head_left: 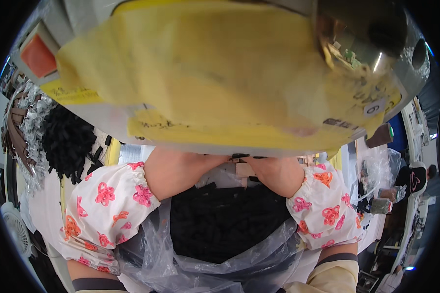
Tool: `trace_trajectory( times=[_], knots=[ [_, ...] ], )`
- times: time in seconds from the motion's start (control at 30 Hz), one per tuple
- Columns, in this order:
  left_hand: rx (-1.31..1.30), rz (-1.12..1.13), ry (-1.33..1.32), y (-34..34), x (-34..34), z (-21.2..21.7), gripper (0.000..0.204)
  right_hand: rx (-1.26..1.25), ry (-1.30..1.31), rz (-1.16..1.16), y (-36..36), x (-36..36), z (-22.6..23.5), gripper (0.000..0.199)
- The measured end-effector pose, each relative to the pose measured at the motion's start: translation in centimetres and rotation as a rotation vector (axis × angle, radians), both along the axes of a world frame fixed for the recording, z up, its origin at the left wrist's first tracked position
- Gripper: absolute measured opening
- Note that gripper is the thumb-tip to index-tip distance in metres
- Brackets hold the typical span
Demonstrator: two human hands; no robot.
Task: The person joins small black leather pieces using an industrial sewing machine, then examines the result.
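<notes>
Yellow paper or cloth (200, 83) covers the front of a machine (396, 63) that fills the upper half of the view, and both forearms run up beneath its lower edge. The left forearm (181, 171) and the right forearm (278, 173) wear white sleeve covers (107, 205) printed with pink and orange flowers. Both hands are hidden under the machine, so I cannot tell whether either grip is wide, narrow or holding anything.

Below the arms, a clear plastic bag (156, 259) sits open, heaped with small black strips (220, 219). A second pile of the same black pieces (66, 139) lies to the left, beside a bundle of grey and brown straps (22, 127).

Judging by their look, the strips are light, short and fairly stiff, likely to slide over one another, so a pinch at one end or a small bunch taken between fingers and thumb should suit. The bag is thin and limp and would sag if lifted by one edge.
</notes>
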State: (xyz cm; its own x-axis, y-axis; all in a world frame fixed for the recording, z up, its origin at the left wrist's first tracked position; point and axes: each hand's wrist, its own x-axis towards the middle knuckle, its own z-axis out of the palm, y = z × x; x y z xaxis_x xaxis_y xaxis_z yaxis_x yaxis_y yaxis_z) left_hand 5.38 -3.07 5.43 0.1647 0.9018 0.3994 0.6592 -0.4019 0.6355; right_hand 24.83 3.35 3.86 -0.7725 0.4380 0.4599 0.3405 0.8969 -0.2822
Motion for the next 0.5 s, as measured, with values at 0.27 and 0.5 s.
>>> trace_trajectory(
  times=[0.27, 0.5],
  knots=[
    [0.250, -0.023, 0.319, 0.0, -1.3, -1.9, 0.024, -0.019, -0.028, 0.018, 0.1, 0.0, -0.2, 0.024],
    [0.258, -0.033, 0.301, 0.4, -0.9, -2.4, 0.021, 0.021, -0.046, -0.003, 0.0, 0.3, 0.7, 0.028]
  ],
)
